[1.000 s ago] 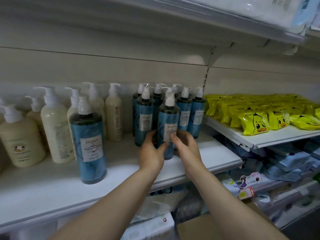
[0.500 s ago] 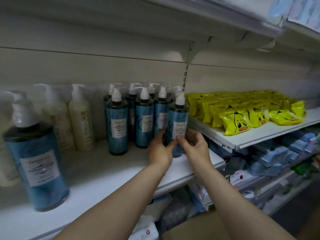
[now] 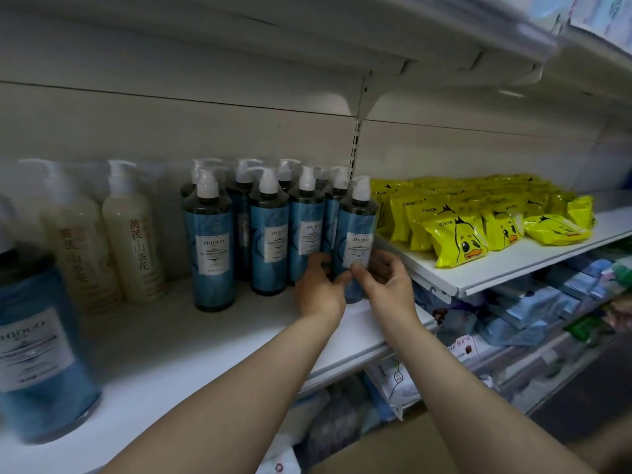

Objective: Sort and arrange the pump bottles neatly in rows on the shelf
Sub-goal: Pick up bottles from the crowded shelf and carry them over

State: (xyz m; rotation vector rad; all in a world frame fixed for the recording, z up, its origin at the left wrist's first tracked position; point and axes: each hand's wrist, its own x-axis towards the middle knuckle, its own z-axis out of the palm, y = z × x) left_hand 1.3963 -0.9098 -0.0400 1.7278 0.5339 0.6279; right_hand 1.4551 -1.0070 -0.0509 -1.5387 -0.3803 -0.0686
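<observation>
- I see both hands on one blue pump bottle (image 3: 355, 241) at the right end of the white shelf (image 3: 191, 350).
- The bottle stands up straight, so its long side runs up and down. Its white pump is at the top.
- My left hand (image 3: 319, 290) is on the bottle's left side, low down. Its fingers curl round the bottle.
- My right hand (image 3: 384, 285) is on the right side, low down. Its fingers (image 3: 359, 268) pinch the bottle near the bottom edge of the white label.
- The bottle sits right between my two hands, just in front of the fingers, so both hands are about as near.
- It is just beside the next blue bottle (image 3: 306, 230) in the front row, near the shelf's right edge. I cannot tell if the two bottles touch.
- More blue bottles stand behind, and one blue bottle (image 3: 212, 244) stands a bit nearer me on the left of the row.
- Next, I think the bottle needs a small push back or a turn so the label faces me.
- Compared with a second ago, the bottle has gone from in front of the middle of the group over to its right end, and my hands went with it.
- A big blue bottle (image 3: 41, 354) stands alone, near and far left. The cream bottles (image 3: 133, 234) and the yellow duck packs (image 3: 458, 241) on the next shelf look the same as before.
</observation>
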